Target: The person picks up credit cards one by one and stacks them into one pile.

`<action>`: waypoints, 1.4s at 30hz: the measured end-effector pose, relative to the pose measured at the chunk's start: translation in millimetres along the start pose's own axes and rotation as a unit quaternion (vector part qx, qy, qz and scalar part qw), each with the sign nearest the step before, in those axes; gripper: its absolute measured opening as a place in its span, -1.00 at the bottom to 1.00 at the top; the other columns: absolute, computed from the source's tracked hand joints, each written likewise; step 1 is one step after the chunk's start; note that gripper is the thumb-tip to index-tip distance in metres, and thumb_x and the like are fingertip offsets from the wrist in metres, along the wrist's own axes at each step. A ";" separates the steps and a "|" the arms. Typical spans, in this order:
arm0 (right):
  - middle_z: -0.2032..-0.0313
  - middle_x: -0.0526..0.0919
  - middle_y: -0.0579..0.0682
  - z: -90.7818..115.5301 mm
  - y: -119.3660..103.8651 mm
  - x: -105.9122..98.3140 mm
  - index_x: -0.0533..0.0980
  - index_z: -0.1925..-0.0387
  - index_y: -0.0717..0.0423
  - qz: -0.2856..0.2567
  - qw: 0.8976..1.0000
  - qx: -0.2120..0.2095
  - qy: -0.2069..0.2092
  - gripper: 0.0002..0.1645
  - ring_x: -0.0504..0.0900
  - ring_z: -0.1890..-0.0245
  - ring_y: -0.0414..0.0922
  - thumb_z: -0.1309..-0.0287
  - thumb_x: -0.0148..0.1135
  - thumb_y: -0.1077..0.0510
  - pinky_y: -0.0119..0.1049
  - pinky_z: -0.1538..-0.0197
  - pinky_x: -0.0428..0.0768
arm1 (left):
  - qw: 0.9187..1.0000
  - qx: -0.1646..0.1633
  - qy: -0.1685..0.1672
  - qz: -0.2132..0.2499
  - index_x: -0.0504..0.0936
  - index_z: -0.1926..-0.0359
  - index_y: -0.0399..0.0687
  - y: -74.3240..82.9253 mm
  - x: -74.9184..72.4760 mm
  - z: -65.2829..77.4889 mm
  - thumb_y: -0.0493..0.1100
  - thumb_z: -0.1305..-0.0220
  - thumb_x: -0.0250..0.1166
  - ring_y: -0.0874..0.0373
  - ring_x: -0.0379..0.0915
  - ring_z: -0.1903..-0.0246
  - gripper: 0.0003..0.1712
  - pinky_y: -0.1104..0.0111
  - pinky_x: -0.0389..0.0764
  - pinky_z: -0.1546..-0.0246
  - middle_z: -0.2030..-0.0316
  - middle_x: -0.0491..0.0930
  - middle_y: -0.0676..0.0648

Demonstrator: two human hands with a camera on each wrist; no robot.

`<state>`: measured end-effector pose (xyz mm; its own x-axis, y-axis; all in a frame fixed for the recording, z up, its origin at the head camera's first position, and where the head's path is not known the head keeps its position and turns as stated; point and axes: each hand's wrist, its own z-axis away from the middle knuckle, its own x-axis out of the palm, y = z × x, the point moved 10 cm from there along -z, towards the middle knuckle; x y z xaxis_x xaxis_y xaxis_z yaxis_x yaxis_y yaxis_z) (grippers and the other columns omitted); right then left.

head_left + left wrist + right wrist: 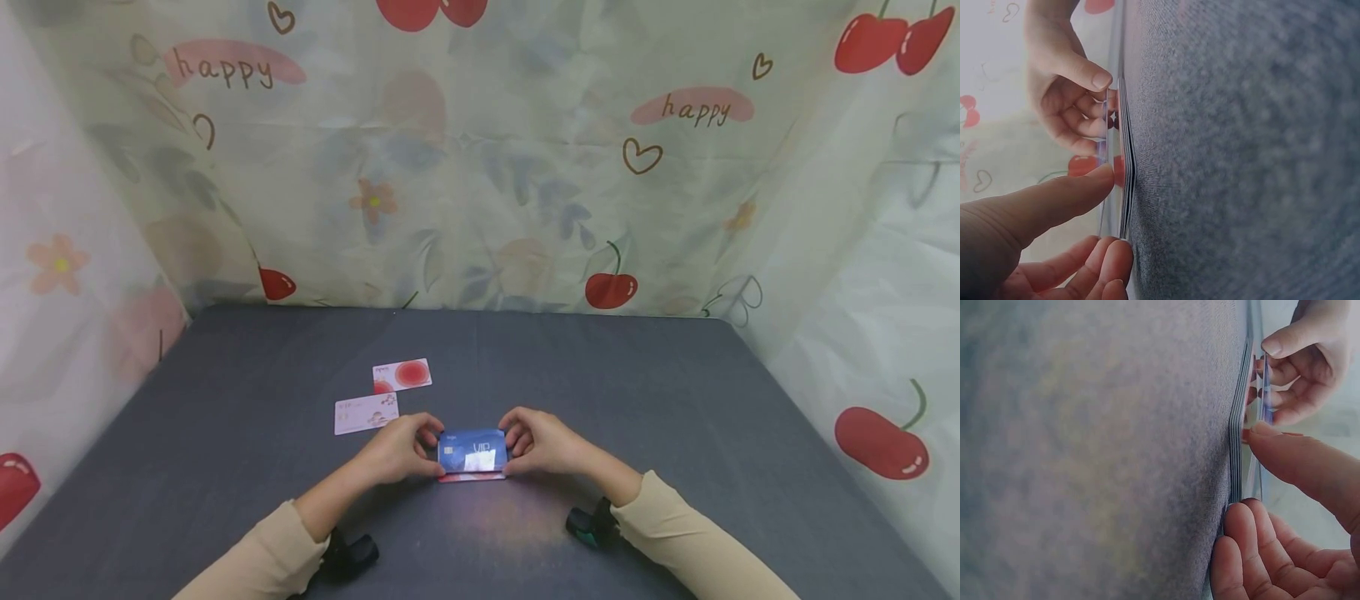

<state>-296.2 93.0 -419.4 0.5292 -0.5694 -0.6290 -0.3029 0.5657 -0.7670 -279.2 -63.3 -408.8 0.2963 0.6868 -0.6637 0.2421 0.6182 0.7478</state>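
Head view: both hands are working on the blue VIP card [471, 442], using it as landmark. Left hand [401, 450] is pinching its left end, right hand [546, 443] its right end; both are curling to a narrow grip. A stack of cards [471, 478] is sitting directly below the blue card, reddish edge showing on its near side. A pale pink card [363, 415] is lying left of the blue card and a bit beyond it; a red-circle card [405, 375] is lying farther beyond, also to the left. All of it is resting on or above the dark grey cloth [637, 383]. Left wrist view: blue card is showing edge-on, standing just off the stack with a thin gap; left thumb is pressing its near edge, fingertips are meeting its left end. Can't tell if they're touching the stack too. Right wrist view: same grip mirrored, right thumb bearing on the near edge, fingers bunching at the right end; left hand is showing at the blue card's far end.
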 end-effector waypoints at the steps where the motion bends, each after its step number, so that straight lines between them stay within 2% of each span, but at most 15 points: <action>1: 0.30 0.57 0.07 -0.1 0.1 -0.1 0.41 0.04 0.29 0.003 1.000 0.002 0.000 -0.39 0.55 0.35 -0.18 0.16 0.47 0.19 -0.45 0.27 0.56 | 1.000 0.000 0.000 -0.001 0.54 0.09 -0.30 0.1 0.1 0.0 -0.25 0.18 0.50 0.26 0.41 0.52 -0.45 0.50 0.43 0.50 0.35 0.57 -0.13; 8: 0.28 0.55 0.05 -0.7 0.4 1.6 0.42 0.05 0.26 0.015 1.000 0.002 -0.004 -0.40 0.52 0.34 -0.20 0.16 0.47 0.18 -0.47 0.27 0.53 | 1.000 0.003 0.003 -0.015 0.55 0.12 -0.31 0.8 0.8 0.2 -0.25 0.22 0.52 0.27 0.40 0.54 -0.44 0.50 0.42 0.52 0.38 0.56 -0.13; 34: 0.26 0.54 0.07 -2.0 -1.9 5.7 0.43 0.10 0.26 0.037 0.999 -0.012 -0.010 -0.42 0.50 0.32 -0.17 0.19 0.49 0.19 -0.50 0.27 0.50 | 0.999 -0.026 -0.004 -0.032 0.57 0.12 -0.27 -5.2 3.4 1.6 -0.22 0.23 0.54 0.24 0.37 0.55 -0.44 0.48 0.40 0.52 0.38 0.53 -0.07; 42: 0.26 0.55 0.06 -1.2 -3.0 5.8 0.44 0.10 0.26 0.040 0.999 -0.007 -0.012 -0.42 0.50 0.32 -0.17 0.19 0.49 0.17 -0.50 0.27 0.49 | 0.999 -0.013 -0.006 -0.039 0.57 0.14 -0.29 -1.3 2.2 3.1 -0.21 0.24 0.54 0.26 0.36 0.56 -0.44 0.50 0.38 0.52 0.39 0.54 -0.08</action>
<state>-293.2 87.4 -420.9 0.5214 -0.5081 -0.6856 -0.3564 0.6003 -0.7160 -276.0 -63.8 -411.2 0.2878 0.6321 -0.7194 0.2413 0.6791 0.6933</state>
